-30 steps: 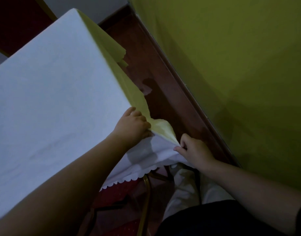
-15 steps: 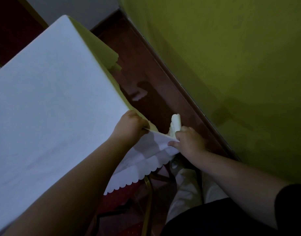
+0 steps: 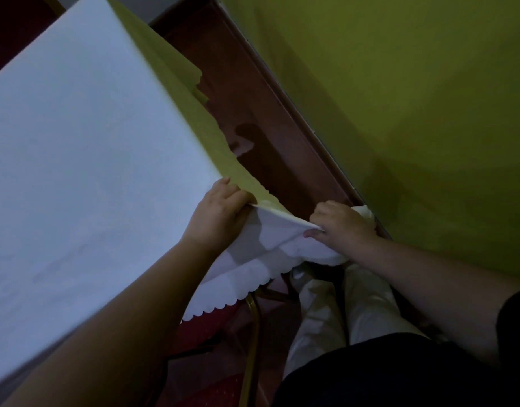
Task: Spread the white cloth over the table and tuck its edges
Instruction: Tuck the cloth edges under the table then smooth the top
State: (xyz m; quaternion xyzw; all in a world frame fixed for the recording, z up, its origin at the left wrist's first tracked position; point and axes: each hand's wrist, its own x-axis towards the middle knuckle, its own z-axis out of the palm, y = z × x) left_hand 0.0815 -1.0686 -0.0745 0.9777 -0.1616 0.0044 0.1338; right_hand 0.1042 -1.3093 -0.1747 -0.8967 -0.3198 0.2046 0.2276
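Cloth (image 3: 85, 160) covers the table, its near right corner stretched between both hands — left hand (image 3: 216, 214) pinning it at the corner, right hand (image 3: 341, 227) gripping the bunched end. Pulling harder could drag it askew.

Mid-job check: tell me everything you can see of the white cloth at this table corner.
The white cloth looks like thin woven fabric, lying flat and smooth over the table top. Its hem is scalloped and hangs over the near side. At the near corner it is drawn out into a taut fold: the left hand pins it at the table's corner, the right hand grips the bunched tip. The side overhang looks yellow-green.
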